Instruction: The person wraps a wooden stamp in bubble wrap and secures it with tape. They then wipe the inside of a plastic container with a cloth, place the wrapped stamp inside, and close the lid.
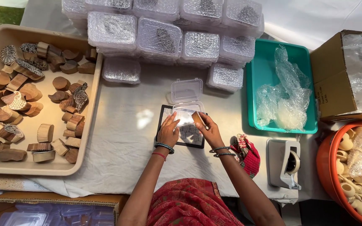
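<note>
**Small wooden block held over an open clear box**

The right hand (pixel 208 130) pinches a small wooden block (pixel 198 119) between thumb and fingertips, tilted at the rim of a small clear plastic box (pixel 186 112) with its hinged lid thrown back toward twelve o'clock. The left hand (pixel 169 132) lies with fingers together, fingertips touching the box's near left edge. The box sits on a dark square mat (pixel 163 125) at the centre of the surface.

The block looks light, hard and stiff, so a fingertip pinch on its plain sides should be enough; any carved face is likely the part to keep fingers off. The box looks thin and springy, apt to slide or flex unless steadied at its edge.

The surface is covered with a pale cloth (pixel 122 129). At nine o'clock a beige tray (pixel 89 125) holds many carved wooden blocks. Stacks of closed clear boxes (pixel 164 35) crowd twelve o'clock. At two o'clock a teal tray (pixel 261 71) holds crumpled clear plastic wrap, with a cardboard carton (pixel 332 79) beyond it. At four o'clock stand a grey tape dispenser (pixel 283 161) and an orange tub (pixel 325 167) of small pale clay pieces; a red cloth pouch (pixel 248 155) lies just beside the right wrist. Sunlight dapples the cloth, suggesting an outdoor or tented spot.
</note>
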